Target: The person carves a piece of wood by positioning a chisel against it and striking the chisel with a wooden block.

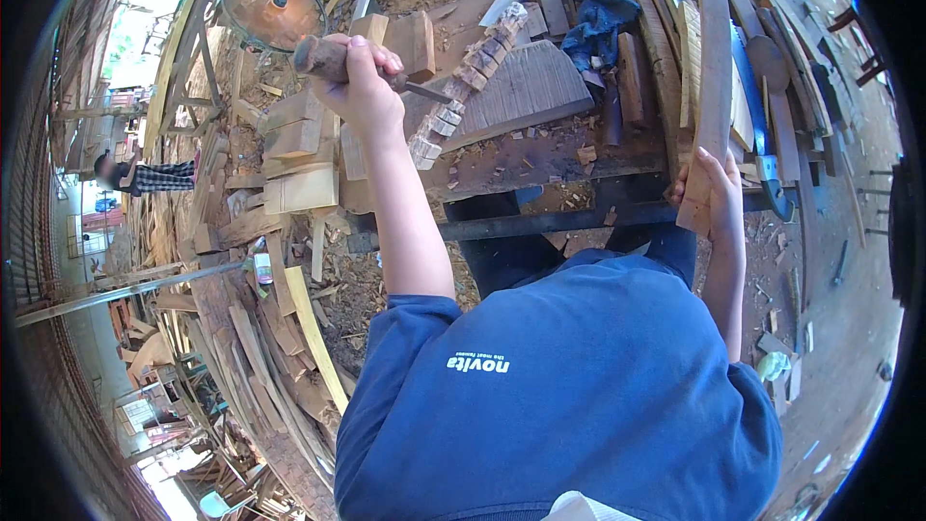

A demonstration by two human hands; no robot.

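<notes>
My left hand [365, 87] is closed round the thick wooden handle of a chisel [323, 60]. Its narrow metal blade points right, and the tip ends at a notched, crooked strip of wood [469, 72]. Whether the tip touches the strip, I cannot tell. Beneath the strip lies a wide grey board [531, 87] on the workbench [540, 150]. On the right, my right hand [714, 188] grips the lower end of a long flat wooden board [712, 87], which points away from me.
A blue cloth [596, 24] lies beyond the grey board. A blue-handled saw [762, 140] rests among planks on the right. Wood blocks [299, 140] are stacked at left, near a round wire-rimmed fan guard [275, 8]. Another person [145, 174] is far left.
</notes>
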